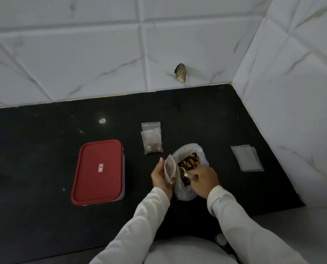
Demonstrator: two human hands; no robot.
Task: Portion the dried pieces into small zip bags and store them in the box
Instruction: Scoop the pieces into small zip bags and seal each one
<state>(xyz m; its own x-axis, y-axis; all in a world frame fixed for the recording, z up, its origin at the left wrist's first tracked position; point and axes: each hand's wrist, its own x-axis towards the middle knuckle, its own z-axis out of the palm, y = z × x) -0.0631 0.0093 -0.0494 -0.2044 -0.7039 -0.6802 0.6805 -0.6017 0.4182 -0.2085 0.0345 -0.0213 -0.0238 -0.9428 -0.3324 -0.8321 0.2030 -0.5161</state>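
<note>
My left hand (161, 177) grips a small clear zip bag (170, 167), held upright with its mouth open toward the right. My right hand (203, 181) pinches a small white scoop (182, 171) loaded with dried pieces, right beside the bag's mouth. Behind the scoop lies a large white plastic bag (199, 153), open and full of brown dried pieces (190, 161). Two small zip bags (152, 139) lie further back on the black counter; the nearer holds dried pieces. The box (99, 171), closed with a red lid, sits at the left.
A stack of flat zip bags (247, 158) lies at the right on the black counter (44, 216). White tiled walls (292, 92) bound the counter at the back and right. A broken spot (180, 72) marks the back wall.
</note>
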